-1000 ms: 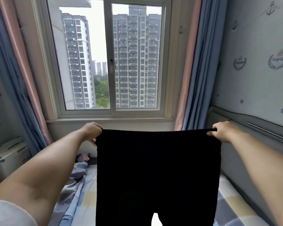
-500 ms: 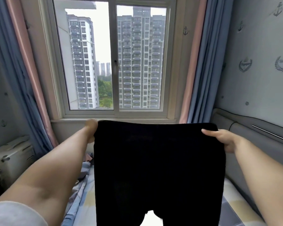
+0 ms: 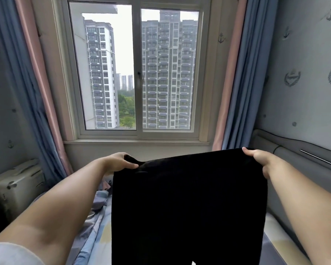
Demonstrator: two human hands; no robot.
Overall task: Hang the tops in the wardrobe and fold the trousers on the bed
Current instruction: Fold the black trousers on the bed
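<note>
Lowered since before, black trousers (image 3: 187, 207) hang between gripping left hand (image 3: 117, 163) and right hand (image 3: 260, 159).

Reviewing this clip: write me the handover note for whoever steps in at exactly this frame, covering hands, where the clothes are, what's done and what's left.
Left hand: grips the left corner of the black trousers' waistband.
Right hand: grips the right corner, held a little higher than the left.
Trousers: spread open in the air above the bed, waist up, legs hanging down out of frame. Not folded yet.
More fabric lies bunched on the bed near the window; I cannot tell what garments it is.
Wardrobe and tops are not in view, so hanging progress is unknown.
Left: lay the trousers on the bed, fold them, then deal with the rest.
</note>
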